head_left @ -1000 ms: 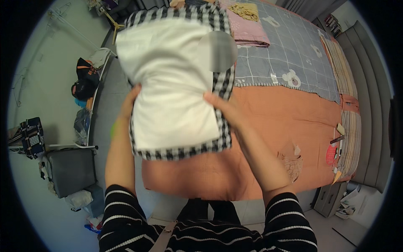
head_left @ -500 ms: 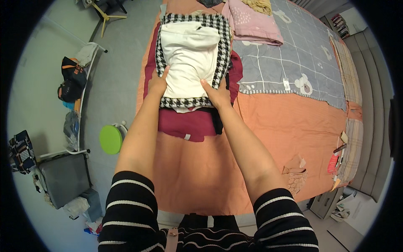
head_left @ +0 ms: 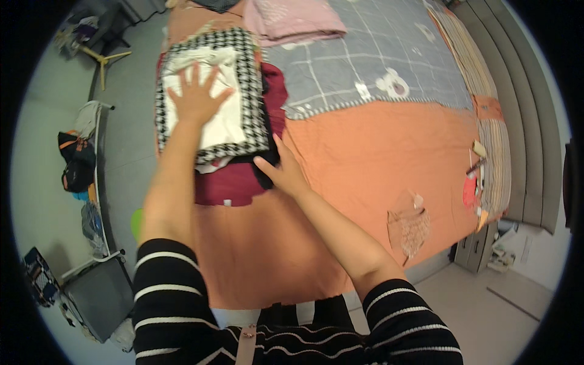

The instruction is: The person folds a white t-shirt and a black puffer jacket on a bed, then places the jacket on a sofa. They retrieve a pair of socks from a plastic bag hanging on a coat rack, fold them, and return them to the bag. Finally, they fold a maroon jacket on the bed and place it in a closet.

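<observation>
A folded white garment (head_left: 224, 129) lies on a folded black-and-white houndstooth garment (head_left: 252, 115), on top of a stack of clothes on the bed. My left hand (head_left: 196, 100) rests flat on the white cloth with its fingers spread, holding nothing. By the near right corner of the stack is my right hand (head_left: 285, 169), thumb and fingers apart, against the edge of a black garment (head_left: 264, 178). Under these, a maroon garment (head_left: 226, 187) sticks out toward me and to the right.
An orange sheet (head_left: 365, 152) covers the bed. Beyond are a grey patterned blanket (head_left: 340, 67) and a folded pink cloth (head_left: 292, 21). A beige lace garment (head_left: 409, 230) lies at the near right. Left of the bed, a rack (head_left: 101, 170) holds bags beside a grey suitcase (head_left: 100, 298).
My left hand has gone from the stack's left edge onto the white garment and spread out. My right hand has slid off it to the near right corner. The view has shifted right.
</observation>
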Demonstrator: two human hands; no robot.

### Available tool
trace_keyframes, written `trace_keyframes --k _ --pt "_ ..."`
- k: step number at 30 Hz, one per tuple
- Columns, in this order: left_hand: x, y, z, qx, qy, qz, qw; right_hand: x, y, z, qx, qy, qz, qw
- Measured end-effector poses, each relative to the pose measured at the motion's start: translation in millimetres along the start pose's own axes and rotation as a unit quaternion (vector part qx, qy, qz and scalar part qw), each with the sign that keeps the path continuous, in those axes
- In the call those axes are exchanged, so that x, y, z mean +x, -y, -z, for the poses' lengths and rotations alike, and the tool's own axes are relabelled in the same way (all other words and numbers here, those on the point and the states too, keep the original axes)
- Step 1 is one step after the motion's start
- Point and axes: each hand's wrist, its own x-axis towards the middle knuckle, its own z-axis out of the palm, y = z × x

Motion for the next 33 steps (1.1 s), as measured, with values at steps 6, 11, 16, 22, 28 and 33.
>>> trace_keyframes --k 6,11,16,22,28,33 --pt "-25.1 0.4 2.1 0.006 -0.087 0.013 0.996 -174.1 -69.5 171.2 -0.045 -0.242 -0.228 0.942" --pt "-139.3 -98.8 8.7 -0.148 -0.173 -0.017 0.973 -294.6 -149.3 329.4 -0.361 -0.422 -0.284 0.782" --pt "-292.8 -220.8 -7.7 -0.309 0.005 -0.118 0.944 -305.2 -170.8 408.2 -0.256 -0.386 -0.541 0.702" --pt "-383.2 -299.4 -17.9 -0.429 0.213 -0.162 0.863 -314.6 -216.8 397.6 0.067 -0.484 -0.490 0.722" --pt "-370.3 -344.2 -3.4 -0.720 0.336 0.156 0.587 -263.9 -98.4 351.7 0.430 -0.276 -0.397 0.762" --pt "-329.9 -279.0 61.9 -0.850 0.461 0.219 0.133 -223.6 42.4 279.5 0.484 -0.082 -0.316 0.812"
